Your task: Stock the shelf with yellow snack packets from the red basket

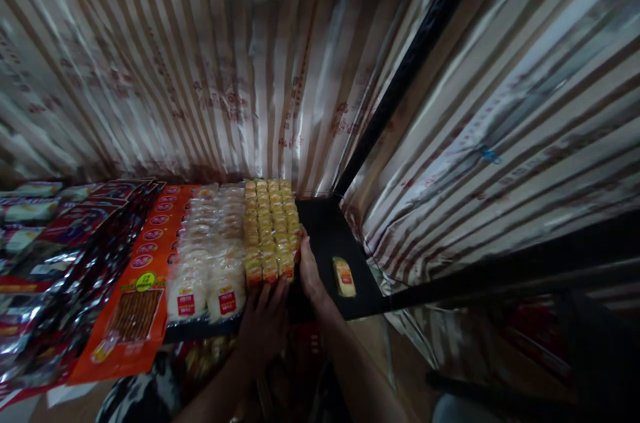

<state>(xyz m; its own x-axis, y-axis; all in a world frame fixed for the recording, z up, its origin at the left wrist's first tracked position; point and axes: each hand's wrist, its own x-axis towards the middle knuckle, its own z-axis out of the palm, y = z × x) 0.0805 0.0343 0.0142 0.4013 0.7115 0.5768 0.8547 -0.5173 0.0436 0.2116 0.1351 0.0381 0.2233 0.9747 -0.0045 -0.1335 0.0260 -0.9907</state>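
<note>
Your left hand (263,316), loosely spread, touched the front of the yellow packets (270,230); your right hand (309,270), extended and flattish, lay against their right side. The yellow packets stood in rows on the black shelf (323,220), beside white packets (220,253).

Packet rows (270,230) on shelf (320,216)

Lower centre of the frame: two hands, one left hand (263,313) and one right hand (310,270); one block of yellow packets (270,230), too blurred to count singly; one loose packet (345,277) farther right. Left of centre: two rows of white packets (226,276), one row of orange bags (145,270). Right: one blue tie (490,155).
</note>
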